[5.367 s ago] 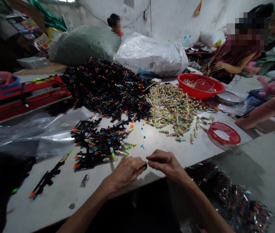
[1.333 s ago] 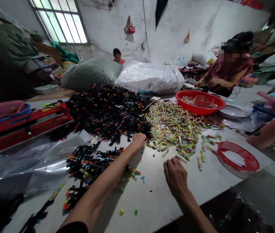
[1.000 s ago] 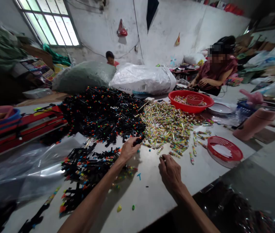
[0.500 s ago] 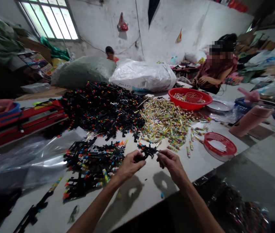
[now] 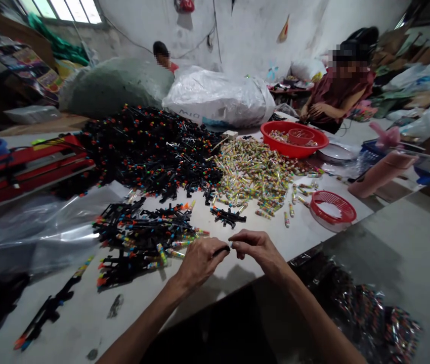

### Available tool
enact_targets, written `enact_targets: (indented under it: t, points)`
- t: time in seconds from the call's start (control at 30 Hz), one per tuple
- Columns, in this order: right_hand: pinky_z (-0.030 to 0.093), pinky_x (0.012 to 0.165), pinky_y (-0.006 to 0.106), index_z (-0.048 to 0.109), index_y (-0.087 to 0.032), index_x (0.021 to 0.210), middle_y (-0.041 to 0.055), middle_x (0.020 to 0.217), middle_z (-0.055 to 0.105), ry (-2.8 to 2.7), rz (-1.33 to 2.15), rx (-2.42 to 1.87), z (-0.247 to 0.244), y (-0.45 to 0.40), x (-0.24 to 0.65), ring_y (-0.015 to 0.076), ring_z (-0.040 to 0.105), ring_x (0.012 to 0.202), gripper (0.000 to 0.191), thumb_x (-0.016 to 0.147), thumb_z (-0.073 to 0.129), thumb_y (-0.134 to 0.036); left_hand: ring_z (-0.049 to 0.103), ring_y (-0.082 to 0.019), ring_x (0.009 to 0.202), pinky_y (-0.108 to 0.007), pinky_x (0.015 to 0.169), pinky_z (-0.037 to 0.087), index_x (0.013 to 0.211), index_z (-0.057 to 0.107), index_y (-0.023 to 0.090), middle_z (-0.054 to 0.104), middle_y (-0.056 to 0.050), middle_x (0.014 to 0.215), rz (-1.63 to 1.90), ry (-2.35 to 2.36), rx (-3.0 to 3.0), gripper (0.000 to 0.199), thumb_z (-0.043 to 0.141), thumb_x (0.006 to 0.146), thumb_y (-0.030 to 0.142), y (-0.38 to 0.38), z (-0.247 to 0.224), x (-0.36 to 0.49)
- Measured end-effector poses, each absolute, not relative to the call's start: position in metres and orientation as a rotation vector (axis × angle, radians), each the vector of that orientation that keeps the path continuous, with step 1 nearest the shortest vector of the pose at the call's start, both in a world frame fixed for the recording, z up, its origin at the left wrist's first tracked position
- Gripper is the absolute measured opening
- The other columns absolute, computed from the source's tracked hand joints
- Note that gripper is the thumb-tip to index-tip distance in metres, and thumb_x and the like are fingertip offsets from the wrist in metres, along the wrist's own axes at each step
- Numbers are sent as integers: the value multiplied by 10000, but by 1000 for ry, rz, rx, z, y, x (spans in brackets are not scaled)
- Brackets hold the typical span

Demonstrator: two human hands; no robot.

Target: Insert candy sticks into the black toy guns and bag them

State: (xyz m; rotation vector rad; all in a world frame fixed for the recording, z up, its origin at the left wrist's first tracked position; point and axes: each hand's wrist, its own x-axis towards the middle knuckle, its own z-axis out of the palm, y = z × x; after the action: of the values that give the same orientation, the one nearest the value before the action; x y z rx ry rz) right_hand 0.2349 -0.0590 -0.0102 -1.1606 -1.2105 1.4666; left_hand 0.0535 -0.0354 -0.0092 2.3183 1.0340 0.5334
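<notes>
My left hand [image 5: 201, 259] is closed around a small black plastic piece [image 5: 221, 251], mostly hidden by the fingers. My right hand [image 5: 256, 249] pinches at the end of that piece, its fingertips nearly meeting the left ones; a tiny pale spot shows there, too small to name. Just beyond the hands a black toy gun [image 5: 228, 217] lies on the white table [image 5: 260, 233]. To the left are several stacked toy guns [image 5: 142, 227] with orange tips, mixed with candy-filled tubes [image 5: 162, 254]. Another toy gun [image 5: 50, 308] with a tube attached lies at the lower left.
A big heap of black toy guns [image 5: 150, 151] and a heap of candy tubes [image 5: 256, 172] cover the back. A red basin [image 5: 294, 146], red basket [image 5: 332, 222] and pink bottle [image 5: 382, 174] stand right. Clear plastic sheeting [image 5: 59, 237] lies left. A co-worker [image 5: 340, 91] sits beyond.
Both hands have drawn back toward the table's near edge and closer together, away from the toy gun lying beyond them. The view has tipped down slightly.
</notes>
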Motion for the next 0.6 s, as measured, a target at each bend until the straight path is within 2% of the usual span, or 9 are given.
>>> enact_targets:
  t: [0.1, 0.2, 0.3, 0.43, 0.6]
  points:
    - [388, 537, 247, 715, -169, 820, -4, 657, 554, -1284, 1440, -1144, -10, -61, 235, 96, 490, 555, 235, 679, 706, -357, 566, -143, 721, -245, 669, 362, 823, 650, 188, 645, -19, 736, 522, 1022, 2335, 197, 471, 865, 258, -39, -12, 51]
    - [391, 550, 248, 731, -174, 796, 17, 701, 562, -1431, 1339, -1139, -11, -64, 235, 111, 510, 607, 196, 684, 709, -333, 534, -129, 650, -238, 609, 328, 742, 641, 176, 616, -10, 675, 466, 1006, 2293, 221, 471, 860, 254, -41, -13, 50]
    - [383, 565, 243, 738, -182, 771, 21, 696, 565, -1530, 1290, -1169, -11, -67, 235, 116, 511, 632, 141, 708, 692, -299, 514, -120, 614, -237, 585, 307, 730, 654, 173, 613, -7, 660, 405, 991, 2159, 220, 481, 841, 249, -42, -13, 47]
    - [347, 521, 227, 736, -179, 773, 0, 669, 528, -1552, 1411, -1216, -11, -70, 232, 101, 489, 585, 118, 716, 676, -264, 529, -134, 641, -233, 604, 335, 768, 684, 162, 628, -13, 672, 366, 969, 1867, 206, 507, 791, 265, -47, -17, 41]
    - [317, 524, 214, 708, -176, 677, -20, 640, 478, -1750, 1351, -1210, -15, -82, 223, 91, 455, 589, 82, 722, 640, -170, 501, -126, 591, -219, 558, 347, 736, 680, 139, 602, 0, 611, 318, 975, 1568, 211, 540, 734, 297, -54, -29, 36]
